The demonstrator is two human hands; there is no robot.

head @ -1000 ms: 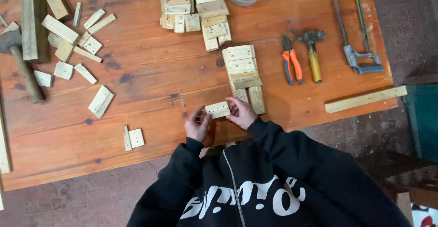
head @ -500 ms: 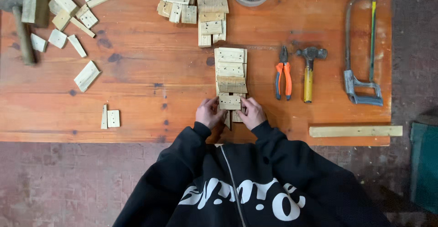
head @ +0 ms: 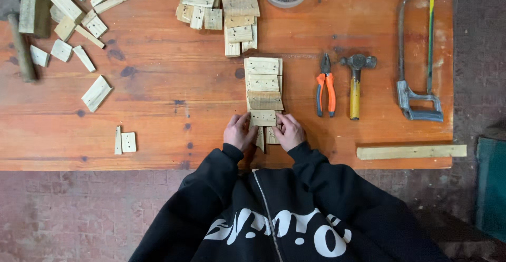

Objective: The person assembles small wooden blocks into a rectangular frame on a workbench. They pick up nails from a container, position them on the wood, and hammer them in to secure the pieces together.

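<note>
Both hands grip one small wooden block (head: 262,117): left hand (head: 239,131) pinches its left end, right hand (head: 288,131) its right end. This block lies at the near end of a row of wooden blocks (head: 263,81) on the orange bench (head: 158,93). Just to the right lie pliers (head: 326,85), a hammer (head: 356,83) and a hacksaw (head: 419,56).
</note>
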